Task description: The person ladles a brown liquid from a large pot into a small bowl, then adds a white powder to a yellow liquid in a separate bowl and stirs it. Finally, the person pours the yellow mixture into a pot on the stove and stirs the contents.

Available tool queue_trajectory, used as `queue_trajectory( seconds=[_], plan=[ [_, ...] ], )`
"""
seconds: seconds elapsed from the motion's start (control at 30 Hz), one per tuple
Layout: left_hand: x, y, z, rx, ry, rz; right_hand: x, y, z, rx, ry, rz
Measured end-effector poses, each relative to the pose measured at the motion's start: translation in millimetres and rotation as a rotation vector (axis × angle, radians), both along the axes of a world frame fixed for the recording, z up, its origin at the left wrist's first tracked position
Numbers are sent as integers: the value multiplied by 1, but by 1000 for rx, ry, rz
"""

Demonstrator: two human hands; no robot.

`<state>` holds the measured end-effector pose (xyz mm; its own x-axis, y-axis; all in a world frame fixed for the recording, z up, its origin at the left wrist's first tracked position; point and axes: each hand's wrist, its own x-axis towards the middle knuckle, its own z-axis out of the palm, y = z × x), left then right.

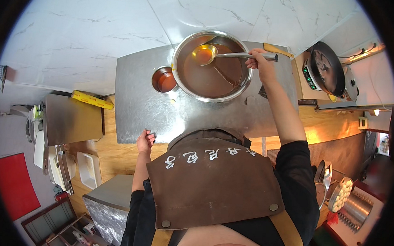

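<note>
My right hand (260, 63) is closed around the handle of a metal ladle (234, 55). The ladle's bowl, with orange-amber liquid in it, is over a large stainless steel basin (211, 99). Brown liquid (208, 79) partly fills this basin. Left of the basin stands a small metal pot (159, 83) with reddish-orange liquid inside. My left hand (146, 141) is at the near left edge of the steel table (141, 114), its fingers loosely curled and holding nothing that I can see.
A wooden tool (277, 50) lies at the table's back right. Further right, a black wok (328, 71) sits on an induction cooker (307, 78). To the left are a yellow box (92, 99) on a steel surface and a white tub (88, 169). A marbled wall (205, 11) rises behind the table.
</note>
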<state>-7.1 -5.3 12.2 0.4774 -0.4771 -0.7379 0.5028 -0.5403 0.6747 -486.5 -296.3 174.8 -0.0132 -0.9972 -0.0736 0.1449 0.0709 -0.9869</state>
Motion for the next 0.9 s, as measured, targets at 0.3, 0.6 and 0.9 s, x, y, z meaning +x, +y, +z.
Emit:
queue_trajectory(
  seconds=[0.3, 0.6, 0.9],
  plan=[
    [2, 0, -3, -7, 5, -3, 14, 17, 0, -77, 32, 273],
    [0, -1, -1, 20, -6, 12, -9, 52, -1, -91, 99, 363],
    [3, 0, -4, 18, 4, -1, -60, 90, 12, -1, 171, 234]
  ],
)
